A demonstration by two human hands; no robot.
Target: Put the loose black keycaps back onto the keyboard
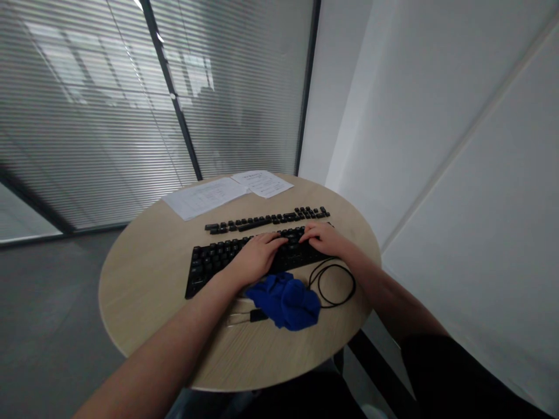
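Note:
A black keyboard (213, 259) lies at a slant across the round table, with part of its right half stripped of keycaps. My left hand (259, 253) rests over its middle, fingers stretched to the right and touching the keys. From the right, my right hand (325, 237) reaches in with fingers bent and thumb close to them at the upper keys. Whatever is between those fingertips is too small to make out. Loose black keycaps (262, 221) stand in rows just behind the keyboard. In front of it are a crumpled blue cloth (286, 299) and a wire keycap puller (247, 316), partly covered by the cloth.
A black cable (336, 304) is coiled at the right beside the cloth. Two printed paper sheets (207, 196) lie at the far side of the round wooden table (144, 273). A white wall stands close on the right, and a glass partition with blinds (244, 87) rises behind.

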